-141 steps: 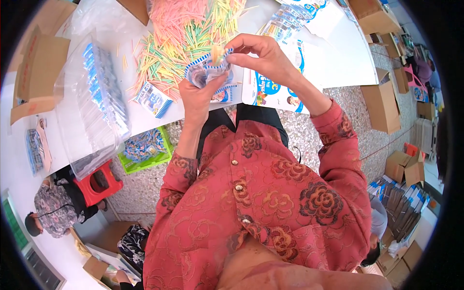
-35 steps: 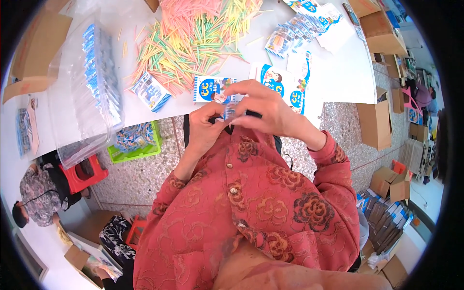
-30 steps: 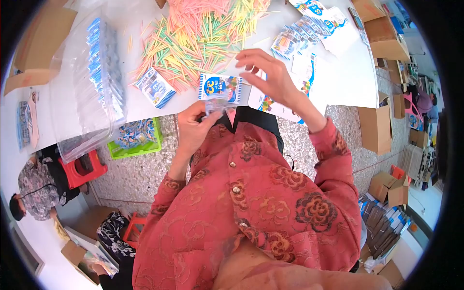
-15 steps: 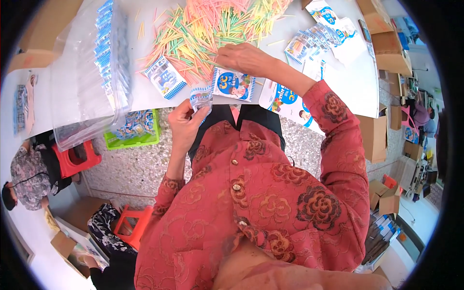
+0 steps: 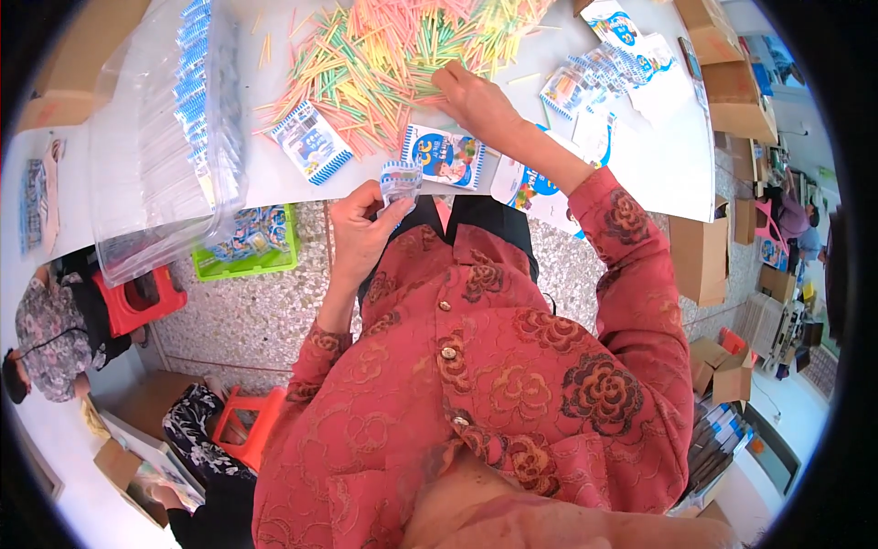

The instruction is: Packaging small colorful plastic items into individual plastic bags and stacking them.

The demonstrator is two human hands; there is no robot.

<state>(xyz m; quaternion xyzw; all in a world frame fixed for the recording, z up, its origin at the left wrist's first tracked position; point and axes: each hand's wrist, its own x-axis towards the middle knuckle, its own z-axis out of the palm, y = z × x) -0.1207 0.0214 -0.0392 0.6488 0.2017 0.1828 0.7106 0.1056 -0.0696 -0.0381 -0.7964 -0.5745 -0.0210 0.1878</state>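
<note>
My left hand (image 5: 361,233) holds a small clear packet with a blue-and-white header card (image 5: 400,180) near the white table's (image 5: 283,178) front edge. My right hand (image 5: 476,102) reaches forward onto the pile of thin coloured sticks (image 5: 402,46), fingers among them. A printed blue card (image 5: 444,156) lies flat on the table between the two hands. Another blue-and-white packet (image 5: 311,145) lies to the left of it.
A big clear bag of stacked empty packets (image 5: 174,128) lies at the left. More packets (image 5: 594,73) lie at the right. A green tray (image 5: 247,242) and red stool (image 5: 137,297) stand below the table. Cardboard boxes (image 5: 700,256) stand on the right. Another person (image 5: 46,329) sits at lower left.
My right hand has let go of the packet near my chest and reached out to the stick pile. My left hand keeps the packet and has lifted it toward the table edge.
</note>
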